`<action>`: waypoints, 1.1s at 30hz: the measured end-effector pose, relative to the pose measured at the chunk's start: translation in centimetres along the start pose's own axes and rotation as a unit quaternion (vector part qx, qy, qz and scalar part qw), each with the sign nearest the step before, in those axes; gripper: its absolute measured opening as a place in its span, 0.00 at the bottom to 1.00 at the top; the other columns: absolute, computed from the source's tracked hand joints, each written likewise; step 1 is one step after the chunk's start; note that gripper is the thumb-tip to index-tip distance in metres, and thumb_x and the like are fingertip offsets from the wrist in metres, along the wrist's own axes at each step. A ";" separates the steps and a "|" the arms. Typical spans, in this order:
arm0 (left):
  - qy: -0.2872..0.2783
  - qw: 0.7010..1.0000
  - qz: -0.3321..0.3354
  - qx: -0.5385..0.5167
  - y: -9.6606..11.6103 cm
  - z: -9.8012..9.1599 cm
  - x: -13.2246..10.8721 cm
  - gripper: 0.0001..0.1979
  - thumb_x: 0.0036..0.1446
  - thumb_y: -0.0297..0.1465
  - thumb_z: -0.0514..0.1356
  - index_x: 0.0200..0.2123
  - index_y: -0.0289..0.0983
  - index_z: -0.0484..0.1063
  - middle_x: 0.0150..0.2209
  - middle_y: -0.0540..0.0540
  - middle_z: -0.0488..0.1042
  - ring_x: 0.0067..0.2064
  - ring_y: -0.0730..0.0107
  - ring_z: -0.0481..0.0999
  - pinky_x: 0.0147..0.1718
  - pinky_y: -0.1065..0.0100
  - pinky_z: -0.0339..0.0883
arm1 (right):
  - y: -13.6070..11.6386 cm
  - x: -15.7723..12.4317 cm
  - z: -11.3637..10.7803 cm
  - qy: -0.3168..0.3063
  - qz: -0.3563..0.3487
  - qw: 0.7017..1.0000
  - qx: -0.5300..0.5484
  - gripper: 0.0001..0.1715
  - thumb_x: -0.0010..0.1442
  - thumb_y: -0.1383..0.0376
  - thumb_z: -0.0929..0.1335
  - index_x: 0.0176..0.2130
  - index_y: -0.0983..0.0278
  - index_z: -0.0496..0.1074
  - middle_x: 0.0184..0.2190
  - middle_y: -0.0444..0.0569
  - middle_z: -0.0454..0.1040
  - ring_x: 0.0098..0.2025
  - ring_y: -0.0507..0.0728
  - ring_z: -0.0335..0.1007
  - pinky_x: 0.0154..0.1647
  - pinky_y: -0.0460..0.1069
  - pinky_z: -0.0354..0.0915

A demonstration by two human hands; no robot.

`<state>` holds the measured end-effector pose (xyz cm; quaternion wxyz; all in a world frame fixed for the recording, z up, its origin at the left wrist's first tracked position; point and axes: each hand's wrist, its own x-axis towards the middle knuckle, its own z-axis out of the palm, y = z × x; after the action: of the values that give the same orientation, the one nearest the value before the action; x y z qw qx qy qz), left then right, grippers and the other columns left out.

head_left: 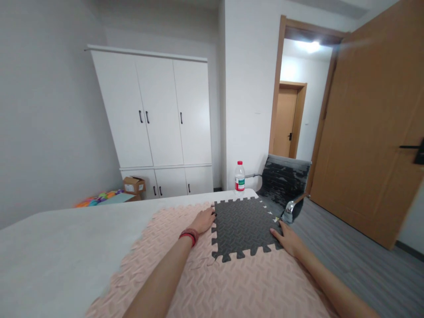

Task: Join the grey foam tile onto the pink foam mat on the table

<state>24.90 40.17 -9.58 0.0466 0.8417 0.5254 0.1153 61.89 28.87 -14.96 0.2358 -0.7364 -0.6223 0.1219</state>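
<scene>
A dark grey foam mat tile [245, 226] with jigsaw edges lies over pink foam mat tiles [251, 287] on the table. My left hand [202, 221], with red bands at the wrist, rests on the pink mat, its fingertips touching the grey tile's left edge. At the tile's right edge is my right hand [289, 238]. Its thumb lies on the grey surface, apart from the fingers, which reach forward along the side. Neither hand appears closed around anything. The grey tile's front teeth overlap the pink mat; whether they are interlocked I cannot tell.
A red-capped plastic bottle [240, 179] stands at the table's [66, 247] far edge. Behind the right corner is a worn black chair [283, 181]. White cabinets [165, 119], a cardboard box [134, 185] and colourful items [99, 198] are farther back. A wooden door [371, 128] stands ajar.
</scene>
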 end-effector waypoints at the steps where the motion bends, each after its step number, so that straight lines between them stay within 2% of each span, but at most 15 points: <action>1: 0.008 1.000 0.000 -0.001 -0.3 -0.1 0.5 0.19 0.60 0.40 0.53 0.51 0.38 0.64 0.54 0.43 0.66 0.54 0.61 0.66 0.55 0.48 0.57 | -0.1 0.0 0.0 0.002 0.001 1.000 0.002 0.44 0.57 0.42 0.56 0.61 0.69 0.54 0.61 0.56 0.56 0.62 0.61 0.52 0.62 0.54 0.48; 5: 0.034 0.999 -0.036 0.000 -1.7 1.4 3.2 0.23 0.59 0.40 0.54 0.56 0.38 0.59 0.58 0.41 0.60 0.58 0.56 0.61 0.57 0.45 0.54 | -0.1 0.2 0.2 0.006 0.005 1.000 0.011 0.46 0.56 0.42 0.56 0.61 0.71 0.53 0.61 0.57 0.56 0.61 0.61 0.54 0.62 0.53 0.49; 10: 0.028 0.997 -0.070 0.014 -3.6 4.1 6.5 0.25 0.59 0.41 0.54 0.57 0.39 0.58 0.61 0.41 0.56 0.61 0.53 0.56 0.59 0.42 0.48 | 0.1 0.6 0.6 -0.003 0.006 1.000 0.010 0.48 0.57 0.41 0.55 0.62 0.73 0.51 0.62 0.58 0.55 0.62 0.59 0.52 0.62 0.51 0.47; 15: 0.026 0.998 -0.042 0.028 -5.2 4.6 8.0 0.24 0.59 0.40 0.54 0.56 0.39 0.59 0.60 0.42 0.58 0.60 0.54 0.58 0.58 0.42 0.49 | -0.4 0.5 0.4 -0.003 -0.005 1.000 0.005 0.47 0.57 0.41 0.54 0.61 0.72 0.51 0.61 0.57 0.56 0.61 0.59 0.54 0.62 0.52 0.48; 19: 0.020 0.998 -0.047 0.048 -5.3 4.6 8.1 0.25 0.59 0.40 0.54 0.57 0.39 0.57 0.61 0.41 0.56 0.61 0.53 0.56 0.59 0.41 0.48 | -0.6 0.5 0.3 -0.004 -0.001 1.000 -0.001 0.47 0.57 0.41 0.54 0.61 0.72 0.51 0.61 0.57 0.56 0.61 0.59 0.54 0.61 0.52 0.49; 23: 0.017 0.995 -0.075 0.065 -3.7 3.9 7.6 0.26 0.59 0.41 0.54 0.58 0.40 0.56 0.63 0.41 0.53 0.62 0.51 0.53 0.59 0.40 0.48 | -0.5 0.5 0.3 -0.013 0.016 1.000 -0.022 0.48 0.57 0.40 0.53 0.62 0.71 0.50 0.62 0.57 0.54 0.61 0.60 0.52 0.61 0.53 0.49; 27: 0.008 0.996 -0.063 0.059 -1.7 2.0 5.8 0.26 0.59 0.41 0.54 0.58 0.40 0.56 0.63 0.41 0.52 0.62 0.51 0.53 0.59 0.40 0.47 | -0.6 0.2 0.0 -0.011 0.022 0.999 -0.041 0.48 0.57 0.40 0.53 0.62 0.70 0.50 0.62 0.57 0.54 0.61 0.61 0.53 0.60 0.54 0.51; 30: -0.028 0.999 -0.020 0.034 -0.8 0.3 3.1 0.25 0.59 0.41 0.54 0.57 0.39 0.58 0.61 0.41 0.57 0.60 0.54 0.58 0.58 0.42 0.51 | -0.9 -0.1 -0.2 -0.005 0.028 0.999 -0.042 0.47 0.57 0.40 0.53 0.62 0.70 0.52 0.61 0.57 0.56 0.60 0.61 0.55 0.59 0.54 0.52; 33: -0.053 0.998 0.012 0.023 0.2 -0.6 -0.8 0.26 0.61 0.42 0.49 0.60 0.39 0.54 0.62 0.40 0.55 0.62 0.56 0.56 0.59 0.44 0.51 | -1.0 -0.2 -0.2 0.000 0.026 0.999 -0.037 0.46 0.57 0.41 0.54 0.61 0.72 0.54 0.61 0.58 0.57 0.60 0.61 0.55 0.59 0.53 0.52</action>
<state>24.60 39.29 -9.08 0.0538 0.8537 0.5147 0.0591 61.12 28.71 -14.30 0.2051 -0.7608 -0.6067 0.1049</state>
